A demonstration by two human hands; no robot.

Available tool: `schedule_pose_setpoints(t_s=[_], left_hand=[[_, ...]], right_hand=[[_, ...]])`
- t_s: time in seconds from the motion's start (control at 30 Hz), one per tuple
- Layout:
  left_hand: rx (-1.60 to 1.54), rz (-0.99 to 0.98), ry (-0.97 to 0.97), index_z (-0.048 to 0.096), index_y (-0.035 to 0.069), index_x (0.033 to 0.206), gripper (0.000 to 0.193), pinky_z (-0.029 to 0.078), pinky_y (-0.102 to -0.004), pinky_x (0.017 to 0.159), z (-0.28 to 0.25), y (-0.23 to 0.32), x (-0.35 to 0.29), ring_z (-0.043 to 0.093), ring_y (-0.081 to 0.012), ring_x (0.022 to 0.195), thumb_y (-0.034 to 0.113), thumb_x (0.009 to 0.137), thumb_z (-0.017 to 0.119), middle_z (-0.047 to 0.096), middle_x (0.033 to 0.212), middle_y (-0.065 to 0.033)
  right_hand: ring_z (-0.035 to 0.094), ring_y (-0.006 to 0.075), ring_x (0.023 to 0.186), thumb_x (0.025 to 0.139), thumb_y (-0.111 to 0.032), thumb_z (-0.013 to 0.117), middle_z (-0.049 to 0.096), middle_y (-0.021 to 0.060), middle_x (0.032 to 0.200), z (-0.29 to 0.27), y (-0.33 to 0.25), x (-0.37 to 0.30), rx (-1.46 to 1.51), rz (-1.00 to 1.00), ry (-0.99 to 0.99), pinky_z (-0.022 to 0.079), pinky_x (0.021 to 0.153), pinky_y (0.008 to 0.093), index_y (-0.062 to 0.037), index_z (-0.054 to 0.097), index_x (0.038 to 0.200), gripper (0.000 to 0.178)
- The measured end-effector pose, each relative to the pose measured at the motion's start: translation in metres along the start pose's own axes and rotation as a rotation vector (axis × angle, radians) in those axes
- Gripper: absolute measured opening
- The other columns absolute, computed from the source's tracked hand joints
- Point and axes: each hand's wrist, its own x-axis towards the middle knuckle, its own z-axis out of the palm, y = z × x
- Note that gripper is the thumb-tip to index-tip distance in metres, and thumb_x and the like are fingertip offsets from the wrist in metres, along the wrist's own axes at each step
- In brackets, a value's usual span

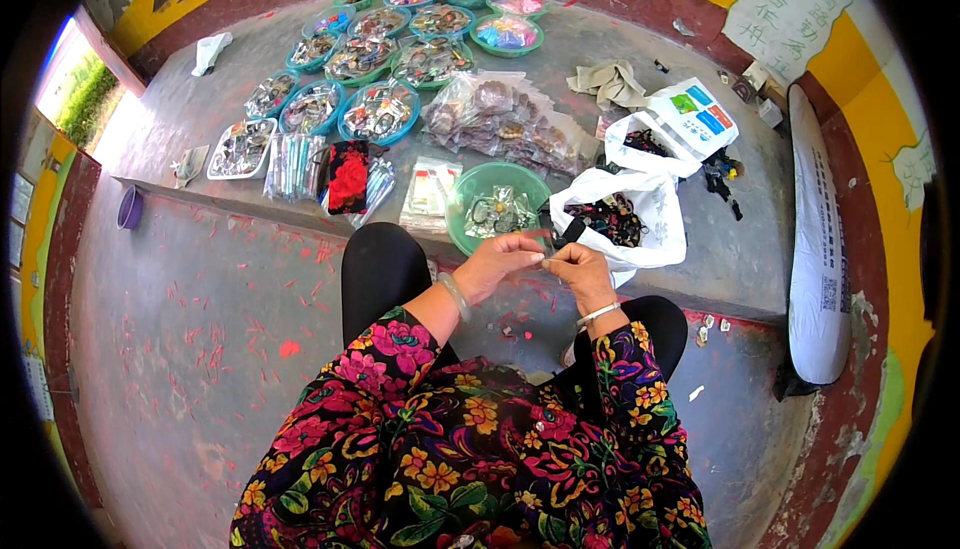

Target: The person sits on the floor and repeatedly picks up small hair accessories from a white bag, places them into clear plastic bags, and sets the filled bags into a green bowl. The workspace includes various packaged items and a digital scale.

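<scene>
left hand (497, 261) and right hand (578, 267) meeting fingertip to fingertip, both grips pinching a small dark clip (549, 239), hovering just in front of green bowl (470, 189), white bag (655, 239) just beside

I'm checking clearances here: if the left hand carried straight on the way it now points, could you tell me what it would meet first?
The left hand points right, so it would meet the right hand almost at once; their fingertips already look joined on a small dark piece.

Glossy green plastic bowl (470, 189), thin shiny white plastic bag (650, 239), rough matt concrete step (700, 149).
</scene>
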Motion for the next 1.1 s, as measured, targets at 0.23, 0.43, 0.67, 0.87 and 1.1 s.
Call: schedule_pose_setpoints(t_s=[0.23, 0.43, 0.67, 0.87, 1.1], left_hand=[[0.079, 0.021, 0.026, 0.061, 0.007, 0.091, 0.013, 0.040, -0.0177, 0.053, -0.005, -0.008, 0.003, 0.051, -0.0044, 0.066, 0.015, 0.081, 0.061, 0.057, 0.080, 0.0041], [0.089, 0.040, 0.068, 0.062, 0.006, 0.088, 0.011, 0.040, -0.0189, 0.055, -0.007, -0.013, 0.007, 0.050, -0.0043, 0.063, 0.014, 0.080, 0.062, 0.058, 0.077, 0.0034], [0.021, 0.039, 0.035, 0.062, 0.005, 0.090, 0.012, 0.040, -0.0195, 0.056, -0.006, -0.008, 0.005, 0.051, -0.0054, 0.064, 0.012, 0.079, 0.062, 0.059, 0.082, 0.0015], [-0.052, 0.033, -0.088, 0.061, 0.003, 0.092, 0.013, 0.042, -0.0189, 0.053, -0.008, -0.005, 0.001, 0.052, -0.0063, 0.064, 0.009, 0.081, 0.060, 0.060, 0.086, -0.0013], [-0.054, -0.017, -0.061, 0.064, 0.001, 0.090, 0.013, 0.043, -0.0198, 0.050, -0.003, 0.004, -0.004, 0.054, -0.0074, 0.061, 0.010, 0.081, 0.060, 0.063, 0.081, -0.0054]], right_hand=[[0.042, 0.0029, 0.050, 0.068, -0.007, 0.071, 0.053, -0.0033, 0.057, 0.006, 0.002, 0.000, -0.086, -0.004, 0.008, 0.032, 0.045, 0.0190, -0.0026, 0.058, 0.065, 0.014], [0.042, 0.0033, 0.052, 0.067, -0.007, 0.071, 0.053, -0.0032, 0.058, 0.006, 0.006, 0.002, -0.057, -0.023, 0.028, 0.033, 0.046, 0.0194, -0.0025, 0.058, 0.065, 0.014], [0.046, 0.0041, 0.057, 0.069, -0.005, 0.069, 0.056, -0.0023, 0.062, 0.006, -0.005, -0.002, 0.009, 0.010, 0.005, 0.036, 0.051, 0.0193, -0.0024, 0.060, 0.069, 0.010], [0.051, 0.0063, 0.063, 0.074, -0.002, 0.065, 0.058, -0.0008, 0.069, -0.001, -0.012, -0.001, 0.332, 0.069, -0.091, 0.039, 0.060, 0.0195, -0.0037, 0.059, 0.072, 0.007], [0.054, 0.0091, 0.066, 0.076, -0.002, 0.064, 0.061, 0.0016, 0.073, -0.005, -0.010, -0.001, 0.439, 0.097, -0.164, 0.042, 0.064, 0.0207, -0.0021, 0.061, 0.078, 0.003]])
